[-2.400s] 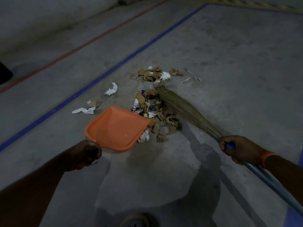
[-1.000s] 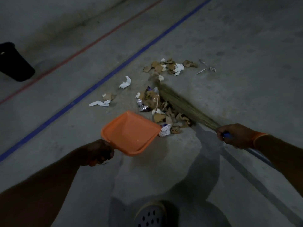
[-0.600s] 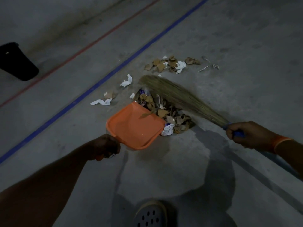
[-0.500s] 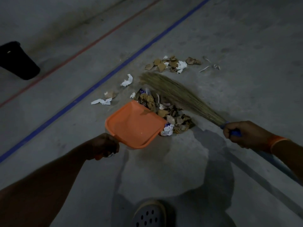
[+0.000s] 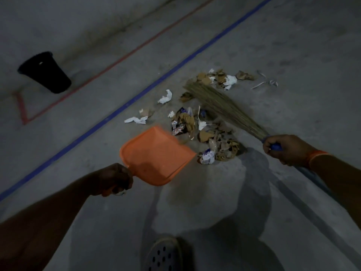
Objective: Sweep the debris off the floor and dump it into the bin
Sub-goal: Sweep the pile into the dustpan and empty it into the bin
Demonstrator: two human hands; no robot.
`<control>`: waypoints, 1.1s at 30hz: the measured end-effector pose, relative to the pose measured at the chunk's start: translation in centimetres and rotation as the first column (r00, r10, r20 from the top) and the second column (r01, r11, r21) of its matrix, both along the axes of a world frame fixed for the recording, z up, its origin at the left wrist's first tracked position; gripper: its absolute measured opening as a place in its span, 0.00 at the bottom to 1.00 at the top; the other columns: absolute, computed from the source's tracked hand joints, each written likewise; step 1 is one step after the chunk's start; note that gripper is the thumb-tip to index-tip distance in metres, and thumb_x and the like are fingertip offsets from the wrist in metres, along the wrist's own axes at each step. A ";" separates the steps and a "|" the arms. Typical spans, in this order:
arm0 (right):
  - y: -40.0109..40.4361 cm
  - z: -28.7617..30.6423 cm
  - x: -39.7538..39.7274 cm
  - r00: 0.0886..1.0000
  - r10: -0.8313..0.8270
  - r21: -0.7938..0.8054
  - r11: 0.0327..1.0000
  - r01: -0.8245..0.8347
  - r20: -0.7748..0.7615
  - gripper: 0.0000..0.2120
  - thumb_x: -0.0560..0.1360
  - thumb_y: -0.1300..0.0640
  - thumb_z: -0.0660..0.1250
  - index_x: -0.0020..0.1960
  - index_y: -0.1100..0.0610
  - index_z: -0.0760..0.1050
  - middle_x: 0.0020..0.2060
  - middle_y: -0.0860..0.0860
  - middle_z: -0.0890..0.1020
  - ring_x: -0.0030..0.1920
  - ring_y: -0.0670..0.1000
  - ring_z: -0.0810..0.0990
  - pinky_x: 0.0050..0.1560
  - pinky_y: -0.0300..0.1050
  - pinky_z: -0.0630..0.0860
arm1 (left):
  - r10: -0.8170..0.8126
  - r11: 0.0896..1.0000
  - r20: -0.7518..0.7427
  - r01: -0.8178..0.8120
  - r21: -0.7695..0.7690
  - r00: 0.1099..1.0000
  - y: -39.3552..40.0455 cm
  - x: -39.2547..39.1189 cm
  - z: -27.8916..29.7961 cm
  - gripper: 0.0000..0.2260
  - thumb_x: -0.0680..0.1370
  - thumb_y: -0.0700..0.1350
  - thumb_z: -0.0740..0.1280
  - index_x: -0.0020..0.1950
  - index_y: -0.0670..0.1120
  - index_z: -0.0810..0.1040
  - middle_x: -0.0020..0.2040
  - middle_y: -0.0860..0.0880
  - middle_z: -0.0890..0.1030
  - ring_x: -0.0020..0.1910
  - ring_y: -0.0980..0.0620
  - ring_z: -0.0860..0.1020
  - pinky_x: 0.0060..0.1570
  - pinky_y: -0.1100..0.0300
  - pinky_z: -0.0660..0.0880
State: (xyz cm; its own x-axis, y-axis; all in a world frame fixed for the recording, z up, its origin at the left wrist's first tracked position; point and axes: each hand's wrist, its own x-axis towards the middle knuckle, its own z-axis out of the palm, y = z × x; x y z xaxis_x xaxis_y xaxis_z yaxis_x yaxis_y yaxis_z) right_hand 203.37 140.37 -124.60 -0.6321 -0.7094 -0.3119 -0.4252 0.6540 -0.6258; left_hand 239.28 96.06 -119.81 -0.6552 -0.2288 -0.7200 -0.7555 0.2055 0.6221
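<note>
My left hand (image 5: 115, 178) grips the handle of an orange dustpan (image 5: 156, 155), whose mouth faces a pile of brown and white debris (image 5: 213, 135) on the concrete floor. My right hand (image 5: 285, 151) grips the blue handle of a grass broom (image 5: 220, 106). Its bristles reach past the pile, their tips at a second clump of scraps (image 5: 220, 79) farther off. Loose white paper bits (image 5: 165, 96) lie left of the pile. A black bin (image 5: 46, 72) stands at the far left.
A blue line (image 5: 125, 108) and a red line (image 5: 121, 59) run diagonally across the floor between the debris and the bin. A wall rises at the upper left. My perforated shoe (image 5: 166, 255) shows at the bottom edge.
The broom's bristles have swung farther away, up to the far clump of scraps. The dustpan has stayed beside the near pile. The bin has come further into view.
</note>
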 end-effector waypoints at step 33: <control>-7.0 -2.7 -2.7 0.863 0.498 0.318 0.835 -0.449 -0.087 0.15 0.70 0.62 0.68 0.37 0.41 0.71 0.35 0.43 0.79 0.33 0.38 0.76 0.37 0.31 0.70 | 0.062 0.998 -0.105 -0.063 -0.009 0.993 -1.7 -4.6 -7.3 0.10 0.78 0.30 0.65 0.51 0.39 0.86 0.36 0.42 0.82 0.32 0.50 0.76 0.30 0.60 0.74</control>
State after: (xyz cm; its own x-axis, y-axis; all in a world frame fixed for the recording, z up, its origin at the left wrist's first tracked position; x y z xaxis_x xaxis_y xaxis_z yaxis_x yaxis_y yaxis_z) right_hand 200.68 133.42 -127.30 -0.2988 -0.8335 -0.4648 -0.8055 0.4815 -0.3455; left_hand 234.64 94.40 -127.14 -0.7110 -0.2805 -0.6448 -0.6978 0.1683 0.6962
